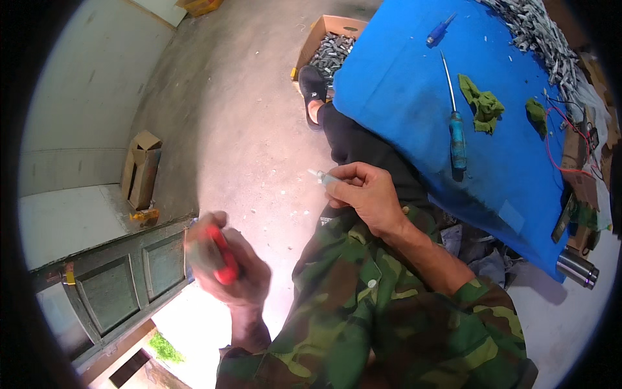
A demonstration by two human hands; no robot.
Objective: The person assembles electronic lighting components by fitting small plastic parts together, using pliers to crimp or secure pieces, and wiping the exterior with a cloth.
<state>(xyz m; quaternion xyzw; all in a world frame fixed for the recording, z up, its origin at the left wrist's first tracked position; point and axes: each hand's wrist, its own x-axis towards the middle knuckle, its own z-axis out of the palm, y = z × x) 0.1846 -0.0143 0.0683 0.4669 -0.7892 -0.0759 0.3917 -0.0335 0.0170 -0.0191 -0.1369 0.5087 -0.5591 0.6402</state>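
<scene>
Camouflage clothing (337, 305) mixes green, brown and black, the table cover (402, 78) is blue, the held tool (223, 259) partly red, the rags (483, 107) green.

Slim pale piece (319, 175), tip leftward, pinched in person's right hand (368, 198). Red tool (225, 264), blurred, in left hand (246, 273).

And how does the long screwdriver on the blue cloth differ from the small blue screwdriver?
Size: the long screwdriver is much longer than the small blue screwdriver. Colour: the long one's handle is teal, the small one's a deeper blue. Pose: the long one's tip leans slightly to the picture's left, the small one's to the right. Both lie on the blue cloth, untouched.
</scene>
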